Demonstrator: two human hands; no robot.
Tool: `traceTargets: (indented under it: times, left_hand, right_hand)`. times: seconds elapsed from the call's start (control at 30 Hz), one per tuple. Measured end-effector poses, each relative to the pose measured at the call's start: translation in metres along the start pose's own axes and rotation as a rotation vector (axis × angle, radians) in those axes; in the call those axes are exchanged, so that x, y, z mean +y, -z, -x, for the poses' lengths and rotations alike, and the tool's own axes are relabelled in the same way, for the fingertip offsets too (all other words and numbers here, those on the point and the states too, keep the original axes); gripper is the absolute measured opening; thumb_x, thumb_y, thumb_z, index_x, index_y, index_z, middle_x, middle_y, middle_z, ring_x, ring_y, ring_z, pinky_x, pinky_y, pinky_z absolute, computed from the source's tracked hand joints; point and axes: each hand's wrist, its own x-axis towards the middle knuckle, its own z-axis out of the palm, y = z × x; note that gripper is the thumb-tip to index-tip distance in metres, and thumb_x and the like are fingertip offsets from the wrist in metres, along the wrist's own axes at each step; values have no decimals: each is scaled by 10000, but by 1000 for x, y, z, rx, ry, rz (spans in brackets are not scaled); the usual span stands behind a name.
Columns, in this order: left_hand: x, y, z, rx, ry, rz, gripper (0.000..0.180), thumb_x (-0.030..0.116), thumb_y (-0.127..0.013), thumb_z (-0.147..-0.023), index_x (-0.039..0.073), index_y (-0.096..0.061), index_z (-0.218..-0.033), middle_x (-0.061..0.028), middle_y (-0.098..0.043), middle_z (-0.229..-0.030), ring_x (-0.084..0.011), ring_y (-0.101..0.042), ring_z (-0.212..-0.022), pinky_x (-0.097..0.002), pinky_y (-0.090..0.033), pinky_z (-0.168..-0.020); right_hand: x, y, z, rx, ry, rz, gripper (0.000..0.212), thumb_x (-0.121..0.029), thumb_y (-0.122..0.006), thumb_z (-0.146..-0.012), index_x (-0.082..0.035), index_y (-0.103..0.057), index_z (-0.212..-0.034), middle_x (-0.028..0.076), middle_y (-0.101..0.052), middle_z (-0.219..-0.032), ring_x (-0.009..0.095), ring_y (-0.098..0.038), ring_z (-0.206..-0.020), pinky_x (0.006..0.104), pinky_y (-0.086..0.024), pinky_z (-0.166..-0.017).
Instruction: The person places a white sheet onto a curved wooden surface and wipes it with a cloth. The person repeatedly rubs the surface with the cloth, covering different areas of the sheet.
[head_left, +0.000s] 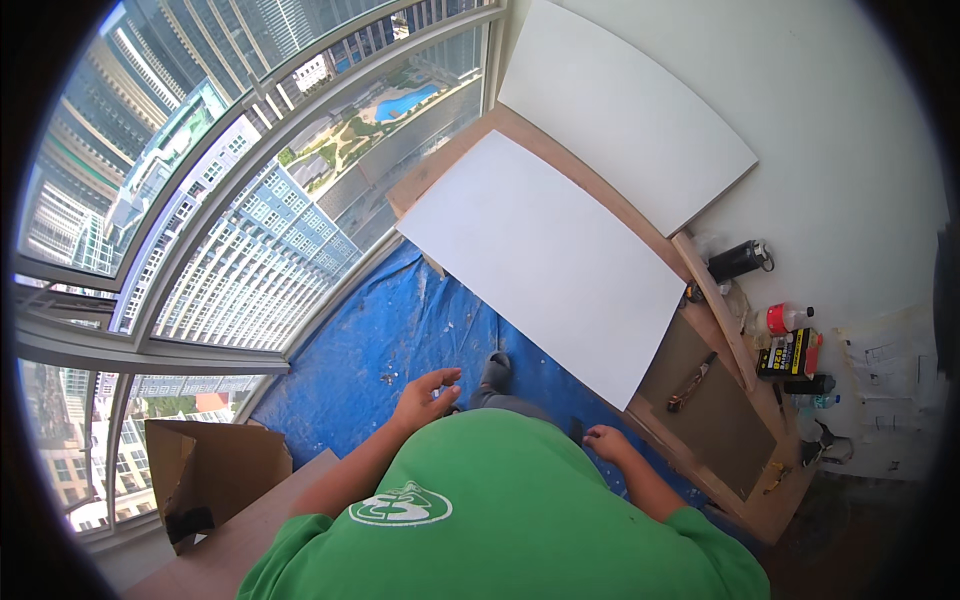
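My left hand (430, 395) hangs over the blue tarp (390, 330) with its fingers spread and nothing in it. My right hand (610, 442) is at the near corner of a large white panel (545, 260), fingers bent. A small dark object (577, 430) shows just left of that hand; whether the hand holds it is unclear. The panel lies flat on a brown wooden frame (700, 450). My green shirt hides what is below both hands. A foot in a grey shoe (494, 370) stands on the tarp beside the panel.
A second white panel (620, 100) leans on the wall behind. Bottles and a dark flask (738, 260) stand along the wall at right; a hand tool (690, 382) lies on a brown board. An open cardboard box (200, 470) sits by the curved windows (200, 230) at left.
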Motion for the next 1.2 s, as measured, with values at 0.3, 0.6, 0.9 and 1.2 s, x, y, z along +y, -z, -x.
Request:
traceTargets:
  times: [0.3,0.6,0.9,1.2]
  left_hand:
    - [-16,99,-112,160,162,94,397,254,-646,-1025,5,-649,-1333,-109,-746,-1181,-173,-713,-1008,-316,-548,-883]
    - [-80,221,-314,170,338,-88,437,246,-621,-1012,43,-577,-1397,-85,-670,-1202,-180,-671,-965,-303,-535,-763]
    - [-77,275,-445,-137,380,-298,395,279,-606,-986,64,-635,-1317,-29,-672,-1078,-153,-623,-881,-311,-494,-693]
    - [-89,248,-481,-324,170,-535,534,290,-665,-976,-70,-614,-1366,-229,-662,-1358,-335,-615,-1285,-393,-457,-1085]
  right_hand:
    - [-82,-8,-82,6,-53,-383,332,-354,-702,-913,-62,-746,-1065,162,-757,-981,327,-723,-858,427,-568,-772]
    - [-133,-70,-90,226,-539,-1237,426,-431,-679,-981,-81,-636,-1218,111,-681,-1018,264,-666,-847,464,-567,-730]
    - [-242,-59,-156,680,-385,-2232,895,-611,-685,-943,-131,-314,-1601,217,-431,-1548,405,-443,-1394,592,-407,-1094]
    - [-272,-39,-179,833,-257,-2475,809,-499,-753,-924,-95,-413,-1537,178,-472,-1521,383,-445,-1406,596,-335,-1153]
